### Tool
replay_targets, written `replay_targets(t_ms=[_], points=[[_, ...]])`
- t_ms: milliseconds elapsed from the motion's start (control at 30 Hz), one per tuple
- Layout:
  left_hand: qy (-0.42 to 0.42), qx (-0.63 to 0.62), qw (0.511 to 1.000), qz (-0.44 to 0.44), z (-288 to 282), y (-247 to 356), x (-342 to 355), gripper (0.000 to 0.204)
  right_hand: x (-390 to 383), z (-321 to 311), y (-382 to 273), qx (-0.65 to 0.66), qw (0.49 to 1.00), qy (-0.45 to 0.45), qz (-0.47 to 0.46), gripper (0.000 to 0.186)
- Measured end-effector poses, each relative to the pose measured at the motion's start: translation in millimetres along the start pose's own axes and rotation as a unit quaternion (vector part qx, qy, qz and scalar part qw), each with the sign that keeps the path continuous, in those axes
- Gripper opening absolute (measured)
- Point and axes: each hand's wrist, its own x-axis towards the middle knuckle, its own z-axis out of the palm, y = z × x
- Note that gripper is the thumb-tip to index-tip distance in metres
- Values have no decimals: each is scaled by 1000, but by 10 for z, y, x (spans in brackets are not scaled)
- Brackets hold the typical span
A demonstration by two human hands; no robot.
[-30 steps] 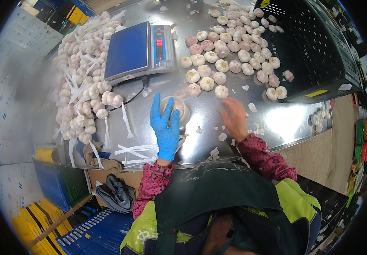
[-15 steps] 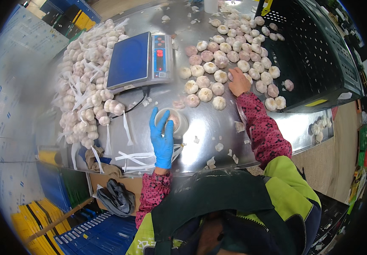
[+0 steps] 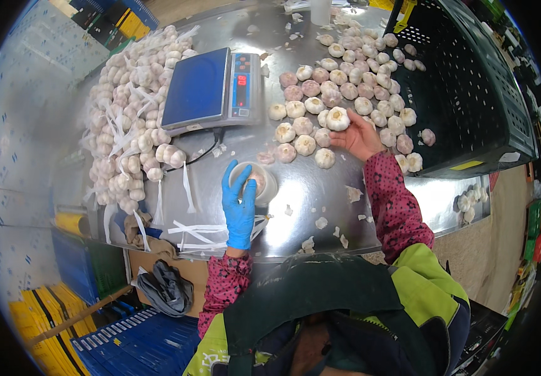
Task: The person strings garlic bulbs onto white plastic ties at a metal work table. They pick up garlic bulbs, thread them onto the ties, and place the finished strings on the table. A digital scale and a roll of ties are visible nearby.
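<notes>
In its blue glove, my left hand [image 3: 240,210] grips a round white cup [image 3: 269,187] near the front of the metal table. Inside the cup's mouth something pinkish like garlic shows, partly covered by the gloved fingers. My bare right hand [image 3: 361,138] holds a whole garlic bulb [image 3: 338,119] between thumb and fingers, just over the loose ones. Around it many loose garlic bulbs [image 3: 312,105] are spread across the table, some white and some pinkish.
A scale with a blue plate [image 3: 196,89] stands left of the loose bulbs. Beyond it is a heap of garlic in white netting [image 3: 126,125]. White net strips [image 3: 198,229] lie at the front edge. A dark perforated crate [image 3: 471,94] borders the right side.
My right hand has picked a garlic bulb out of the loose ones and turned it upward. My left hand stays at the cup. The whole view has shifted slightly.
</notes>
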Motion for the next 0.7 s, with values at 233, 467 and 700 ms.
replay_targets(t_ms=[233,467,700], points=[[3,-15,1000,20,1,-107,17,44,-202,946,444,-156,987,-19,-42,37],[-2,-271,956,-110,-40,-58,-20,58,-278,1867,1013,-675,655,-112,-320,50],[42,-246,938,-240,-149,-602,-196,57,-193,1730,1291,-720,620,-42,-309,58]])
